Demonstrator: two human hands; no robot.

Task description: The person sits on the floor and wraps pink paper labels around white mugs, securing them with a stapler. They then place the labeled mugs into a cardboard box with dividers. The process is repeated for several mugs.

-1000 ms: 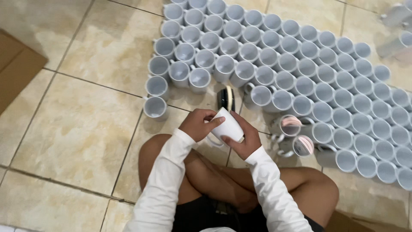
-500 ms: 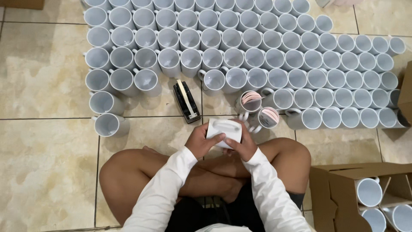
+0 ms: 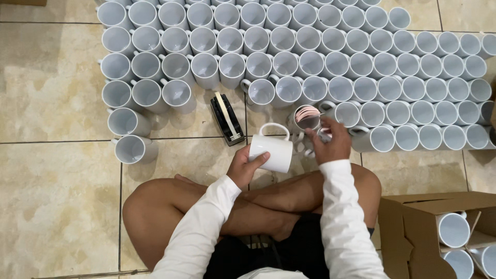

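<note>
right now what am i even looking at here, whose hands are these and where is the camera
The camera sits on a person's head and looks straight down, so you see their own arms, white sleeves and crossed legs as they sit on a tiled floor. There is no machine, only two bare hands. The left hand holds a white mug on its side, handle pointing away from the body. The right hand holds nothing that I can see; it reaches toward a mug with pink pieces inside. Many rows of empty white mugs stand on the floor ahead. A black tape dispenser lies among them. At lower right, a cardboard box holds more mugs.
</note>
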